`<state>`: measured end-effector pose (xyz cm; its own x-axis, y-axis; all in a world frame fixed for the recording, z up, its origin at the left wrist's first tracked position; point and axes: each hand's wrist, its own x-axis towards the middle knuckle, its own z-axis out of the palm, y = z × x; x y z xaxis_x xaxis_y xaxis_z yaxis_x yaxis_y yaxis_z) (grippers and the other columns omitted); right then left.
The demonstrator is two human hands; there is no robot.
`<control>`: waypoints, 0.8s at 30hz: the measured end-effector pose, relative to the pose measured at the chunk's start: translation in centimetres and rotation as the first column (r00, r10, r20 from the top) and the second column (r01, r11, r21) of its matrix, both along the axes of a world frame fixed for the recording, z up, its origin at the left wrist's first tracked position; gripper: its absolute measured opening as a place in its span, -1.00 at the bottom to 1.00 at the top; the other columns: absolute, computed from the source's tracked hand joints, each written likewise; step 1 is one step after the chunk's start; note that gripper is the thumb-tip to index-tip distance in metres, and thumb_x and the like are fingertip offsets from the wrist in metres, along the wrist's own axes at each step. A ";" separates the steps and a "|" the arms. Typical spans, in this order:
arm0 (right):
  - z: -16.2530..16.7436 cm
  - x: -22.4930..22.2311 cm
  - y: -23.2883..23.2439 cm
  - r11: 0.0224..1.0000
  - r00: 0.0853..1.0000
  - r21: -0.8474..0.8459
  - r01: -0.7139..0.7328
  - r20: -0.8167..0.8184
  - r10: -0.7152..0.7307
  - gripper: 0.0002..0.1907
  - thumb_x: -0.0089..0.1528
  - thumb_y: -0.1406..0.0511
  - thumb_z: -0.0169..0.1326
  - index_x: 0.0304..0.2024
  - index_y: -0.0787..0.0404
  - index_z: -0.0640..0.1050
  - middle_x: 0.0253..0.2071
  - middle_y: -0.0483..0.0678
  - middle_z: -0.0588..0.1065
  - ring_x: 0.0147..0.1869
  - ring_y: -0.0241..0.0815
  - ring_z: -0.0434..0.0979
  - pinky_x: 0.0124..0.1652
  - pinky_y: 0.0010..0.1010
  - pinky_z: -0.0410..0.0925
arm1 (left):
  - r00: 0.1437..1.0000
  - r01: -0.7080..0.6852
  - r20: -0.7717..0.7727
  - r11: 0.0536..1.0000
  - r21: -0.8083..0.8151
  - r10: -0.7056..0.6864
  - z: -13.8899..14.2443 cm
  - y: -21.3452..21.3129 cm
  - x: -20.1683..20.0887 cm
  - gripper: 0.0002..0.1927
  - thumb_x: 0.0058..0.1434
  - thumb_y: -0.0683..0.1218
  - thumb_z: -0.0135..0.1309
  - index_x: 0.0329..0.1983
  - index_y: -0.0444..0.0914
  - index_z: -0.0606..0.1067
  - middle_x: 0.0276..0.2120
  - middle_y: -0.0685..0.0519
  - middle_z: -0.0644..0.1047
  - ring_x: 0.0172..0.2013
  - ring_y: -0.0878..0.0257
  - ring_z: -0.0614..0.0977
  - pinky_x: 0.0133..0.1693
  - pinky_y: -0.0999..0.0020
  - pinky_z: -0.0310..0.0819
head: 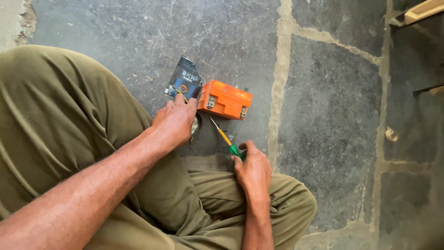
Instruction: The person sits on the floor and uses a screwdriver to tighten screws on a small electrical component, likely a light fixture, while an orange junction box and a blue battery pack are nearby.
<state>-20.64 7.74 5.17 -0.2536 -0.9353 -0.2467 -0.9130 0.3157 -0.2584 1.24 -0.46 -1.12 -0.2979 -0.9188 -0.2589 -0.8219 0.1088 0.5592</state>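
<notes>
I sit on a stone floor in olive trousers. My right hand (252, 169) grips the green handle of a screwdriver (225, 138), whose yellow shaft and metal tip point up toward an orange battery (225, 99) lying on the floor. My left hand (175, 121) rests just left of the orange battery, fingers bent over a small dark round part that is mostly hidden under it. The fingertips touch the lower end of a black rectangular battery (183, 78) that leans beside the orange one. Thin wires run by the fingers.
Grey stone slabs with pale mortar joints (280, 69) cover the floor. A small round tan object (391, 134) lies at the right. A wooden piece (423, 10) and a dark rod (428, 89) show at the right edge. My knees fill the left and bottom.
</notes>
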 end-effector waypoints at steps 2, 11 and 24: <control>-0.1 0.8 0.0 0.990 0.991 -0.068 -0.124 -0.052 0.121 -0.61 0.05 0.28 0.34 -0.11 0.25 0.58 -0.20 0.16 0.60 -0.09 0.25 0.58 -0.16 -0.02 0.40 | 1.000 -0.005 0.005 0.999 -0.051 0.005 0.7 -0.1 0.5 -0.66 0.12 -0.18 0.06 -0.02 -0.26 0.35 -0.13 -0.29 0.45 -0.16 -0.28 0.58 -0.21 -0.20 0.51; -0.5 6.7 -0.4 0.915 0.884 -0.121 -0.385 0.234 0.404 -0.76 0.15 0.26 0.28 -0.16 0.19 0.63 -0.13 0.07 0.57 -0.07 0.21 0.57 -0.13 -0.05 0.42 | 0.875 0.417 0.286 0.908 -0.037 -0.391 5.8 -8.7 3.8 -0.82 0.11 -0.17 0.14 -0.24 -0.20 0.67 -0.21 -0.14 0.67 -0.15 -0.06 0.71 -0.17 0.07 0.62; -5.2 8.9 -4.8 0.803 0.800 -0.023 -0.595 0.076 0.595 -0.92 0.16 0.41 0.15 -0.30 0.24 0.51 -0.28 0.16 0.47 -0.16 0.23 0.55 -0.23 0.00 0.39 | 0.625 0.589 0.228 0.643 0.490 -0.746 0.4 -16.2 0.7 -0.61 -0.06 -0.13 0.46 -0.13 -0.29 0.70 -0.11 -0.12 0.69 -0.06 0.01 0.72 -0.09 0.12 0.60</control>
<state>-11.77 2.90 -0.07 0.3721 -0.8957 -0.2436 -0.8990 -0.2824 -0.3347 1.99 -16.65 -0.74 -0.5945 -0.3242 -0.7358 -0.7364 0.5871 0.3363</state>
